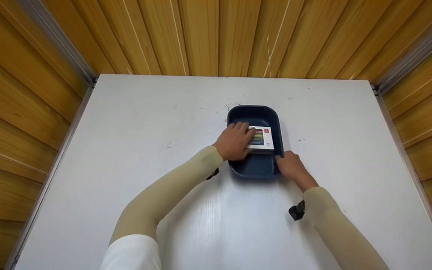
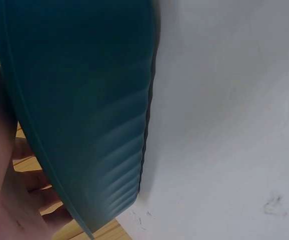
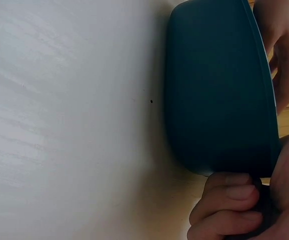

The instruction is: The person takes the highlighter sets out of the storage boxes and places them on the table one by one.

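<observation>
A dark blue, deep rectangular plastic tray (image 1: 255, 170) sits on the white table, its long side running away from me. Inside lies a flat white box (image 1: 267, 140) with a window that shows coloured bars; what exactly they are is too small to tell. My left hand (image 1: 234, 141) reaches over the tray's left rim and holds the box's left part, thumb at the near edge and fingers across the far side. At the near right corner my right hand (image 1: 291, 165) grips the tray, thumb on the rim and fingers (image 3: 224, 200) curled underneath, as the right wrist view shows.
The white table (image 1: 144, 112) carries small dark marks near the tray. Yellow wood-look panels (image 1: 201, 37) stand behind it and on both sides. Metal frame posts (image 1: 58, 37) run up at the back corners.
</observation>
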The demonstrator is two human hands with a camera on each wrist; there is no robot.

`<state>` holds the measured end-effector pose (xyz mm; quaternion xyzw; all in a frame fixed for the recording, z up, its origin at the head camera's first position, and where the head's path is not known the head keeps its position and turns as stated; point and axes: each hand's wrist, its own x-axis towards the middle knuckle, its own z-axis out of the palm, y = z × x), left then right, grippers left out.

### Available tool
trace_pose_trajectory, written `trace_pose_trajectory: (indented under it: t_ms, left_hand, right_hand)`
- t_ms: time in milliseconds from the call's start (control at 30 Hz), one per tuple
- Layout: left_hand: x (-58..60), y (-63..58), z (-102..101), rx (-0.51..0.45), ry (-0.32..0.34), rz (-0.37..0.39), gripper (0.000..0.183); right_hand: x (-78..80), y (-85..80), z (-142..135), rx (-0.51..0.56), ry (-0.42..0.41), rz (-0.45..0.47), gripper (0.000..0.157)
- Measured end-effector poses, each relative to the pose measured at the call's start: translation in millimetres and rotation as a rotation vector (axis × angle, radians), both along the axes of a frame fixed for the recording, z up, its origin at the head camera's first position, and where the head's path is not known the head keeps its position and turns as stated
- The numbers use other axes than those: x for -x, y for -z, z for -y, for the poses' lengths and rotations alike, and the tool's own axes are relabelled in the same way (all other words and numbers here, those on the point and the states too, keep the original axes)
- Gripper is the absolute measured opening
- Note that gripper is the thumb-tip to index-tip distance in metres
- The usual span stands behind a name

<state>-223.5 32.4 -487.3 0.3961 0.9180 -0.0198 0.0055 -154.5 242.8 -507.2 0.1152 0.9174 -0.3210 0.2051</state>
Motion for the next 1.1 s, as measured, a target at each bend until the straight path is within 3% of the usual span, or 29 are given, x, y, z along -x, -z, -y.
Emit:
trace_pose_trajectory:
  t_ms: [1100]
  left_hand:
    - [-6.7,-16.4,15,-0.040,-0.020,-0.049,0.058]
  right_hand:
    - [0.5,-0.4,-1,0.016,-0.007,-0.006,0.037]
